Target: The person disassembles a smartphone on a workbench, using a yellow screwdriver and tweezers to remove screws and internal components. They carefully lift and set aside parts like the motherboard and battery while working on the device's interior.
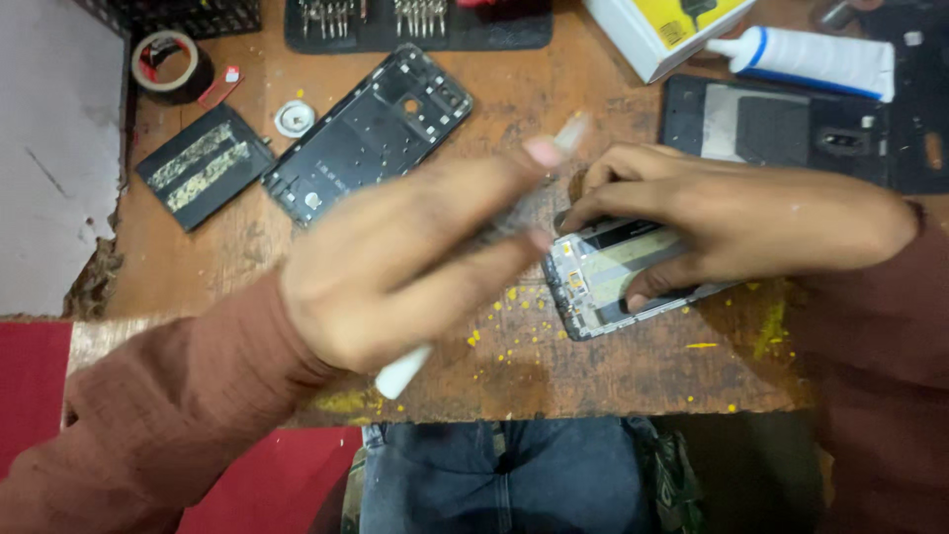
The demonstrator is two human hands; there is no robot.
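Left hand (395, 272) clenched round blurred white-tipped tool (403, 373), frame centre. Right hand (732, 222) pinning phone frame (603, 277) flat on tabletop (593, 376). Probably light, thin, fragile; best held by edges.

Worn wooden workbench (247, 267), scratched & stained, yellow flecks along the front edge; chipped, crumbling corner at left; grey-white panel (54, 148) abutting the bench on the left; red surface (297, 475) below, lower left; black mat (919, 148) over the bench's far right; black wire basket (188, 15) at top left; light dim & warm, even, soft shadows only.
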